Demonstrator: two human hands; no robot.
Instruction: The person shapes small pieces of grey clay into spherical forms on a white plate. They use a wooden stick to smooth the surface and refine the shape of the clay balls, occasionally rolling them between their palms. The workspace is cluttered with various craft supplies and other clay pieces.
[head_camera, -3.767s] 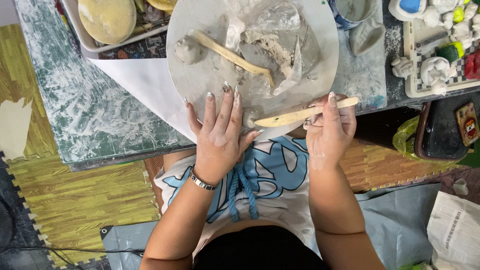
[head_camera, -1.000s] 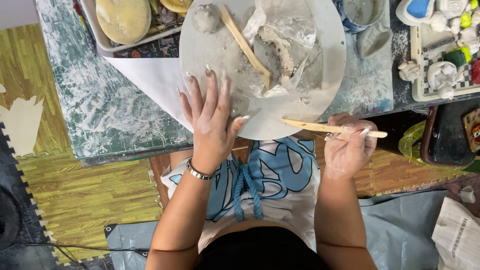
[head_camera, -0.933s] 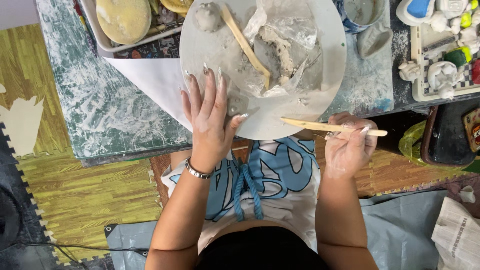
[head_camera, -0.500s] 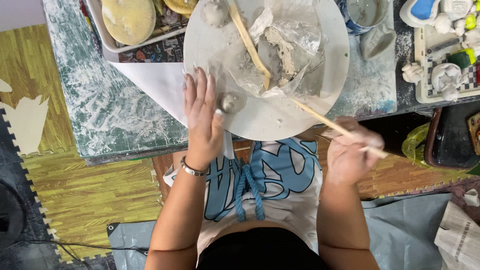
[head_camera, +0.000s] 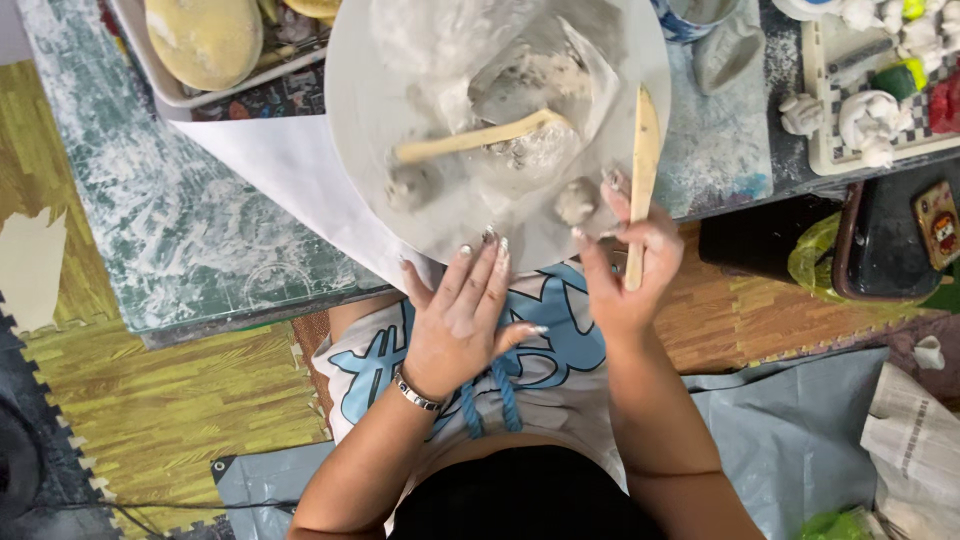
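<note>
hands (head_camera: 540, 300): 2 | wooden tools (head_camera: 642, 160): 2 | clay balls (head_camera: 576, 200): 2 | round board (head_camera: 350, 100): 1

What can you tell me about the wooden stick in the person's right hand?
The wooden stick is a flat, pale modelling tool, long and narrow, tapering to a rounded tip. It looks like bare light wood dusted with grey clay. The right hand grips its lower end, so it points up and away from the person, nearly straight. Its upper part lies over the right edge of the round grey board, beside a small ball of clay that the fingertips touch.
</note>
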